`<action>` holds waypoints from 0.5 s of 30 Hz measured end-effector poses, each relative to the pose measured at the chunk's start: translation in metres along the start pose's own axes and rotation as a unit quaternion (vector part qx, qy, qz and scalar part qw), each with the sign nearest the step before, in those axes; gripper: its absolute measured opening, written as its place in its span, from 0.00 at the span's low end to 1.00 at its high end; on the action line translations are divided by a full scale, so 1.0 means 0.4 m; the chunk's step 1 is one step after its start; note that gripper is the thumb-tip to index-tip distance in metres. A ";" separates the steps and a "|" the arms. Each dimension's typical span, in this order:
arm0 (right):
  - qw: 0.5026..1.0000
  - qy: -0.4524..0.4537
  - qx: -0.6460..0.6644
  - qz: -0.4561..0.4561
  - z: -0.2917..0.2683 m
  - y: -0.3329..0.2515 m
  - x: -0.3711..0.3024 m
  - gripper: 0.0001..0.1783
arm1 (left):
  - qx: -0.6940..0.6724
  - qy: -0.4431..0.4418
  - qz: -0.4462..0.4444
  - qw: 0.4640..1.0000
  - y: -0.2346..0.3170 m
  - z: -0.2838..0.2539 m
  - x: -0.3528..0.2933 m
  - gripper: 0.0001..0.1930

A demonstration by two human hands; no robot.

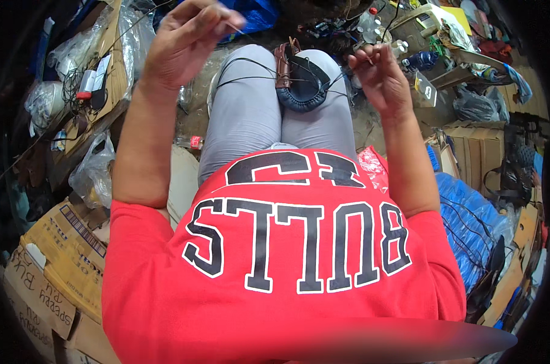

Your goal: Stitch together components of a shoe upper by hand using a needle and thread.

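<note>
A brown leather shoe (283, 68) with a padded dark collar is held between my knees. Loose black thread (244, 59) loops over my left knee, across the shoe and toward the right. My left hand (187, 42), raised to the left of the shoe, pinches a thin pale tip with dark thread near it; whether this is a needle or a thread end I cannot make out. On the other side, my right hand (381, 79) is raised beside my right knee, its fingers pinched at a dark thread running upward.
Cardboard boxes (65, 255) lie at my left, below clear plastic bags (95, 170). A blue plastic-wrapped bundle (463, 224) and a brown carton (478, 148) sit at my right. Bottles and a dark blue container (422, 60) clutter the far right.
</note>
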State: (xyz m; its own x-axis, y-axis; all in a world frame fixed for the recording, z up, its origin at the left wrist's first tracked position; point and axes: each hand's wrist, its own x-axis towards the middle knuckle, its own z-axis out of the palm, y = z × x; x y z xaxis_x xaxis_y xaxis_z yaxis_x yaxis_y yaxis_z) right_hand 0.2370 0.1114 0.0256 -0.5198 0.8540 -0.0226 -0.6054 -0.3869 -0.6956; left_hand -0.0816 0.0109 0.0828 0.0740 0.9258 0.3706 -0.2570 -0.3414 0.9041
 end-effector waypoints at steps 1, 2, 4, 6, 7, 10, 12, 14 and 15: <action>1.000 0.026 -0.002 -0.011 0.025 0.006 0.002 0.11 | -0.095 0.009 -0.015 0.995 0.001 0.035 0.002 0.11; 0.999 -0.028 0.038 0.023 0.048 0.005 -0.003 0.12 | -0.190 0.017 -0.031 0.981 0.010 0.057 0.005 0.14; 0.980 -0.166 0.053 0.093 0.081 -0.012 -0.019 0.14 | -0.197 -0.078 -0.073 0.975 0.035 0.065 -0.008 0.16; 0.963 -0.179 -0.156 0.125 0.081 -0.041 -0.059 0.13 | -0.133 -0.141 -0.186 0.963 0.058 0.038 -0.038 0.15; 0.903 -0.165 -0.368 0.146 0.066 -0.051 -0.080 0.12 | -0.142 -0.145 -0.197 0.959 0.061 0.019 -0.056 0.15; 0.760 -0.121 -0.623 0.142 -0.047 -0.081 -0.129 0.12 | 0.531 -0.147 -0.145 0.822 0.071 -0.074 -0.123 0.05; 0.654 -0.044 -0.743 0.134 -0.173 -0.161 -0.157 0.12 | 0.621 -0.052 -0.159 0.765 0.137 -0.198 -0.162 0.05; 0.597 0.052 -0.794 0.103 -0.311 -0.292 -0.207 0.12 | 0.642 0.069 -0.142 0.750 0.256 -0.362 -0.206 0.08; 0.571 0.118 -0.803 0.128 -0.377 -0.373 -0.245 0.12 | 0.714 0.120 -0.138 0.676 0.336 -0.456 -0.233 0.09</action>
State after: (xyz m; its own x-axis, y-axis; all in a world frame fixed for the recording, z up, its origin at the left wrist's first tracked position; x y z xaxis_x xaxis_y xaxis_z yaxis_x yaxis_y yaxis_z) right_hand 0.4691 0.1380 0.0233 -0.2577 0.9371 -0.2354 0.9025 0.1464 -0.4050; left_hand -0.2988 -0.0915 0.1309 -0.2738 0.9274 0.2549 0.9389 0.2003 0.2798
